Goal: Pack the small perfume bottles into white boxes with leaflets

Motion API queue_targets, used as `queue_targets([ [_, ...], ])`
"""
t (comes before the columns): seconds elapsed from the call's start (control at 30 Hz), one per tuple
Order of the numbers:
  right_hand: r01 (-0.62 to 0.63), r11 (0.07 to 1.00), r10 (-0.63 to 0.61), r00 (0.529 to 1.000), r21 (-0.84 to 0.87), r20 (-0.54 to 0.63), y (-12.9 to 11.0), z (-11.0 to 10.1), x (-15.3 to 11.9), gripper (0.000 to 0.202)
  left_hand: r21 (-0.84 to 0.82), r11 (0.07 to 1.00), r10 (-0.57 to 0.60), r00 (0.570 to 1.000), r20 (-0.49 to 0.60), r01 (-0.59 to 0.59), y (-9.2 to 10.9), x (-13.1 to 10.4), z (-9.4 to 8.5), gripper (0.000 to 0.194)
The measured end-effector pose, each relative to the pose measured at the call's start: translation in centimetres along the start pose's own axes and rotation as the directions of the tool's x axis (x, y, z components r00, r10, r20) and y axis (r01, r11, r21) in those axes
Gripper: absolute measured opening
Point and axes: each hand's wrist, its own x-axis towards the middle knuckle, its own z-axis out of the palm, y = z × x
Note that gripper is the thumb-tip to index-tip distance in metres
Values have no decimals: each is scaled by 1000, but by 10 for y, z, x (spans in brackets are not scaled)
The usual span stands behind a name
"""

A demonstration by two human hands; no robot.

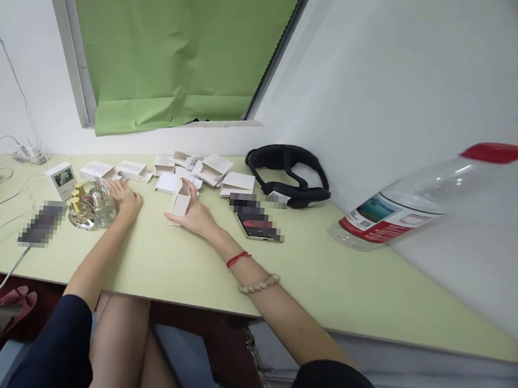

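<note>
Upright on the pale green table, a small white box (181, 203) is gripped between the thumb and fingers of my right hand (194, 213). My left hand (126, 199) reaches over the right side of a cluster of glass bottles (100, 208), its fingers partly bent and apart; whether it grips a bottle is too small to tell. Gold-capped bottles (79, 208) stand at the left of that cluster. Several more white boxes (211, 170) lie behind my hands, some with open flaps. A white box with a picture (62, 181) stands behind the bottles.
A phone (257, 217) lies right of my right hand, another phone (41, 224) with a cable at the left. Behind are a black headset (287, 175) and a power strip (30, 155). A large plastic bottle (391, 206) stands at the right by the wall.
</note>
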Motion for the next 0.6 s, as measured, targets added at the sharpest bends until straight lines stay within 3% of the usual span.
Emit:
queue_targets([
  [0.1, -29, 1000, 29, 1000, -9, 12, 0, 1, 0, 106, -47, 989, 138, 990, -18, -139, -3, 1, 4, 65],
  [0.17, -32, 999, 32, 999, -16, 15, 0, 2, 0, 107, -76, 956, 281, 959, -28, -283, -5, 2, 5, 54],
  [0.3, -22, 999, 22, 1000, -27, 5, 2, 4, 1, 108, -119, 809, 573, 818, -60, -575, -6, -1, 1, 40],
  [0.37, -31, 999, 30, 1000, -42, -7, 3, 5, 2, 109, -127, 755, 634, 766, -108, -643, -5, -5, -1, 44],
  [0.43, -50, 997, 49, 999, -61, -22, 4, 4, 3, 108, -125, 795, 569, 801, -184, -594, -4, -8, -3, 51],
  [0.5, -66, 995, 64, 997, -71, -36, 5, 3, 3, 107, -137, 886, 410, 886, -215, -443, -4, -10, -4, 53],
  [0.6, -58, 996, 54, 997, -67, -55, 6, 2, 4, 104, -135, 955, 253, 962, -102, -265, -3, -12, -8, 41],
])
